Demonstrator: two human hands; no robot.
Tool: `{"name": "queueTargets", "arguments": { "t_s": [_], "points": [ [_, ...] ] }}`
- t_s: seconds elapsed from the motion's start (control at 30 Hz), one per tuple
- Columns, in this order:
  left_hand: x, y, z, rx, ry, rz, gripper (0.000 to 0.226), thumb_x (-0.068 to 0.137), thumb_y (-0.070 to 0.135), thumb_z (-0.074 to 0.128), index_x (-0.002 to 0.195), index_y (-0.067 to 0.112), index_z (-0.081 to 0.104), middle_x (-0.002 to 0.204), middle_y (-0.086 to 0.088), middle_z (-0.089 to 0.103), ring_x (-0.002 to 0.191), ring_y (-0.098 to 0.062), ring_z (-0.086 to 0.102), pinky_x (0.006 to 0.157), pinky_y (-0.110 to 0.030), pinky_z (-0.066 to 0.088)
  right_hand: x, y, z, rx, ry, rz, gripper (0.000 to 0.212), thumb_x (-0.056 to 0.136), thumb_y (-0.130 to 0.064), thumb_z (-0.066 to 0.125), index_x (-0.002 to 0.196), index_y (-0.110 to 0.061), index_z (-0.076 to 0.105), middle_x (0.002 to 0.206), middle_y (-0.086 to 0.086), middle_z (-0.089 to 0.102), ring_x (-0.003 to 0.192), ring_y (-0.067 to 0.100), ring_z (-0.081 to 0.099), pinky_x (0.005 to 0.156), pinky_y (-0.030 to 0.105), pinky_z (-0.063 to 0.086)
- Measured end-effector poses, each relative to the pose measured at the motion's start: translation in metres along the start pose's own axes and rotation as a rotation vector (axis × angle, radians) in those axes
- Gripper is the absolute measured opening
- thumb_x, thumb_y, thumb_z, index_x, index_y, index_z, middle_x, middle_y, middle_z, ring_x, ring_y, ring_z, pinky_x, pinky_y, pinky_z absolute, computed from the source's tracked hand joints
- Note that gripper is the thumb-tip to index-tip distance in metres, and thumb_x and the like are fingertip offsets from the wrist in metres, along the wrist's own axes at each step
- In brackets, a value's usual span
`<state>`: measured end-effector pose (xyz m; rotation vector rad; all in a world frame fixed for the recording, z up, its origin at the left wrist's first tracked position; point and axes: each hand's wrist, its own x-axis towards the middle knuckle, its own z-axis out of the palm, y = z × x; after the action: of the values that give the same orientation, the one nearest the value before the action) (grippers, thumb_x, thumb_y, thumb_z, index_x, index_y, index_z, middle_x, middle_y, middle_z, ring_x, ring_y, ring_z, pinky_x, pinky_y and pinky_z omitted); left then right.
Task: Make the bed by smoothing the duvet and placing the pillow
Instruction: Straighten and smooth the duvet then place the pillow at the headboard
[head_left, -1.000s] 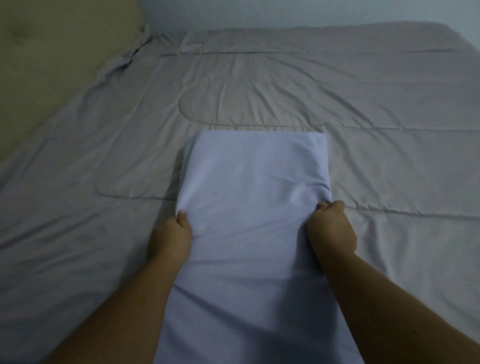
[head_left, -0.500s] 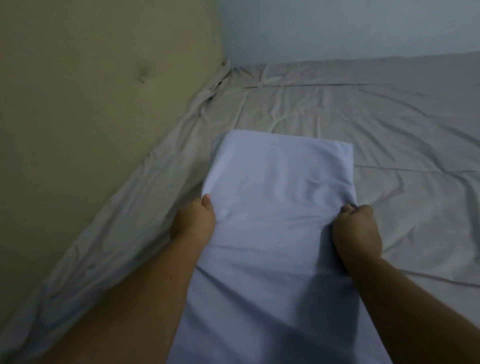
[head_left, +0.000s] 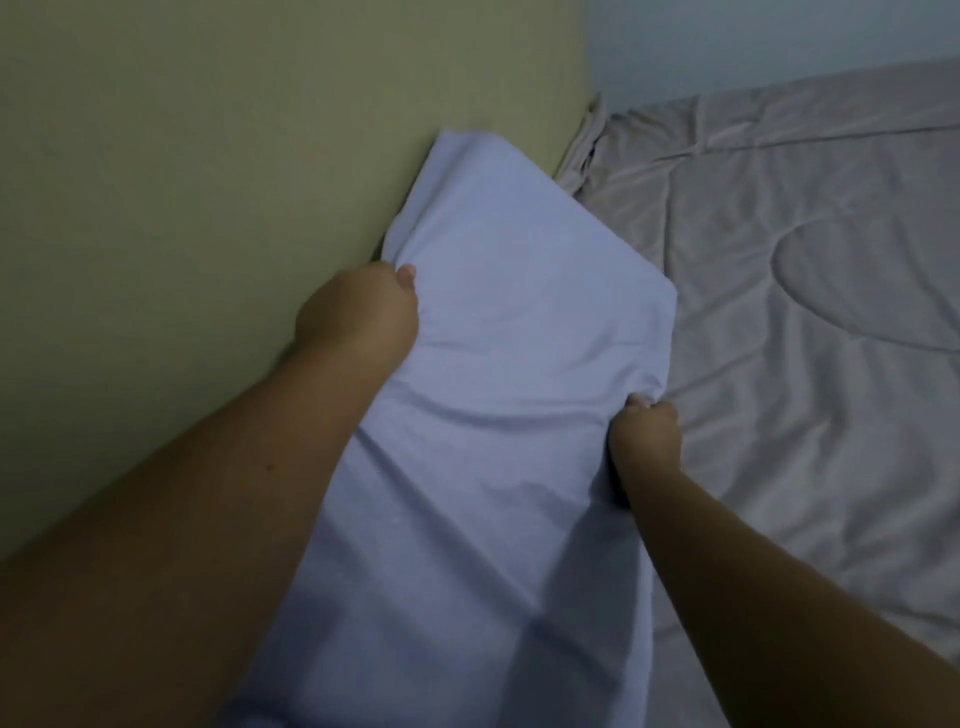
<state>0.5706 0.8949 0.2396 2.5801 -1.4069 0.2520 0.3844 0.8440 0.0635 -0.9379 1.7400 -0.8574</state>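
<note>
A pale lavender pillow fills the middle of the view, its far end up against the olive-green headboard. My left hand grips its left edge, thumb on top. Its right edge is pinched by my right hand, where the fabric bunches. The grey-beige duvet lies spread over the bed to the right, with creases and quilted seams. The near end of the pillow runs out of the bottom of the frame.
A pale wall rises behind the bed at the top right. The duvet's far corner is bunched where the headboard meets that wall.
The pillow has been carried left and forward from the middle of the bed to the headboard, both hands still gripping its sides. The view has swung left.
</note>
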Motion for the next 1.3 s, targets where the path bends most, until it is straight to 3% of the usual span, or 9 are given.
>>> {"name": "queueTargets", "arguments": {
  "t_s": [0.33,0.43,0.53,0.6,0.67,0.73,0.87,0.93,1.3],
  "points": [
    [-0.009,-0.002,0.018,0.155,0.025,0.136,0.047,0.101,0.039,0.025,0.118,0.004,0.052,0.121,-0.022,0.059,0.108,-0.039,0.057,0.083,-0.040,0.043,0.000,0.046,0.055,-0.118,-0.291,0.134,0.036,0.101,-0.015,0.031,0.125,0.007,0.045,0.129,0.026,0.050,0.119,0.038,0.049,0.092,0.036,0.040],
    [-0.013,0.006,0.014,0.217,0.099,0.108,0.049,0.097,0.042,0.038,0.127,0.005,0.043,0.127,-0.022,0.053,0.115,-0.040,0.050,0.088,-0.043,0.041,-0.002,0.049,0.053,-0.306,-0.117,-0.051,0.044,0.096,-0.023,0.027,0.125,0.003,0.046,0.128,0.024,0.051,0.117,0.037,0.049,0.088,0.033,0.038],
    [-0.022,0.028,0.020,0.344,0.179,0.356,0.061,0.094,0.043,0.040,0.144,0.012,0.026,0.149,-0.015,0.030,0.135,-0.037,0.029,0.107,-0.047,0.027,-0.010,0.022,0.059,-0.182,0.136,-0.431,0.050,0.096,-0.027,0.033,0.134,0.003,0.045,0.139,0.024,0.046,0.128,0.036,0.043,0.107,0.036,0.029],
    [-0.033,0.047,0.039,0.437,0.049,0.538,0.062,0.097,0.042,0.031,0.151,0.019,0.011,0.160,-0.005,0.009,0.146,-0.032,0.007,0.117,-0.050,0.005,-0.021,-0.003,0.073,-0.005,-0.003,-0.602,0.047,0.100,-0.026,0.036,0.141,-0.001,0.037,0.149,0.016,0.037,0.139,0.027,0.032,0.116,0.031,0.018],
    [-0.040,0.052,0.060,0.542,-0.103,0.562,0.059,0.098,0.040,0.023,0.152,0.023,0.004,0.161,0.001,-0.001,0.147,-0.027,-0.005,0.116,-0.050,-0.007,-0.031,-0.009,0.085,0.003,-0.174,-0.696,0.052,0.101,-0.030,0.035,0.148,-0.009,0.024,0.157,0.005,0.021,0.145,0.017,0.018,0.119,0.029,0.010],
    [-0.042,0.039,0.072,0.641,-0.161,0.540,0.058,0.099,0.040,0.016,0.152,0.020,0.002,0.161,0.000,-0.004,0.148,-0.025,-0.007,0.116,-0.049,-0.012,-0.033,0.012,0.091,-0.027,-0.283,-0.578,0.059,0.100,-0.042,0.025,0.150,-0.012,0.015,0.159,0.000,0.012,0.147,0.014,0.010,0.120,0.031,0.005],
    [-0.049,0.012,0.079,0.787,-0.123,0.604,0.059,0.101,0.040,0.010,0.151,0.013,-0.003,0.161,-0.006,-0.010,0.148,-0.027,-0.010,0.115,-0.049,-0.015,-0.023,0.086,0.070,-0.189,-0.131,-0.184,0.058,0.100,-0.039,0.025,0.138,0.004,0.034,0.147,0.022,0.035,0.135,0.034,0.033,0.114,0.042,0.022],
    [-0.057,0.009,0.077,0.787,-0.129,0.600,0.059,0.101,0.040,0.008,0.150,0.012,-0.007,0.160,-0.007,-0.014,0.147,-0.027,-0.013,0.114,-0.049,-0.016,-0.023,0.105,0.062,-0.200,-0.169,-0.093,0.055,0.100,-0.034,0.029,0.136,0.008,0.034,0.145,0.027,0.035,0.134,0.037,0.034,0.113,0.043,0.024],
    [-0.155,-0.021,0.059,0.382,-0.162,0.407,0.062,0.100,0.042,0.013,0.149,0.015,-0.015,0.160,-0.002,-0.015,0.148,-0.021,-0.011,0.117,-0.037,-0.012,-0.061,0.066,0.006,-0.383,-0.178,-0.492,0.056,0.101,-0.031,0.029,0.143,0.006,0.029,0.149,0.024,0.034,0.138,0.035,0.030,0.117,0.041,0.020]
  ]
}}
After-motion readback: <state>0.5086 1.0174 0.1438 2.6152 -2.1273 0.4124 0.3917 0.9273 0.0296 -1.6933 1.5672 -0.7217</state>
